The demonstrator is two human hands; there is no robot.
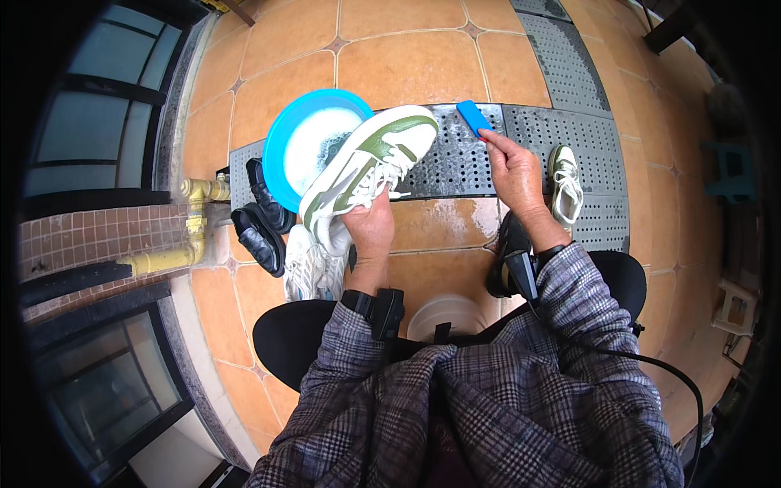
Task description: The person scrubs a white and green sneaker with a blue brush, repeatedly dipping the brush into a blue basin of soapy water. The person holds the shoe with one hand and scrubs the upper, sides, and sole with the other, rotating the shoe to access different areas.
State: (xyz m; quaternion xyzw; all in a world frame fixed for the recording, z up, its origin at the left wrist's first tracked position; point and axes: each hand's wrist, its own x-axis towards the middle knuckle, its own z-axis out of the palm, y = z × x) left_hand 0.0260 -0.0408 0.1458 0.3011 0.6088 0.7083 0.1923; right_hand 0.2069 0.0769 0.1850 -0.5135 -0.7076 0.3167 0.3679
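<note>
My left hand [372, 222] grips a white and green lace-up sneaker [372, 168] near its ankle opening, toe pointing up and right. Part of the shoe overlaps the rim of a blue plastic basin [276, 165] holding foamy water. To the right, my right hand [515, 174] holds a blue brush [473, 119] by one end, apart from the sneaker; its bristles are not clearly visible. Another white and green sneaker [566, 186] rests on the perforated grey floor plates beyond my right wrist.
Black shoes [259, 238] and white sneakers [308, 268] stand left of my left hand. Perforated grey grating [549, 146] crosses the orange tiled floor. A yellow pipe [195, 226] runs along the left wall. A pale bucket [448, 314] is between my legs; a teal stool [729, 171] stands far right.
</note>
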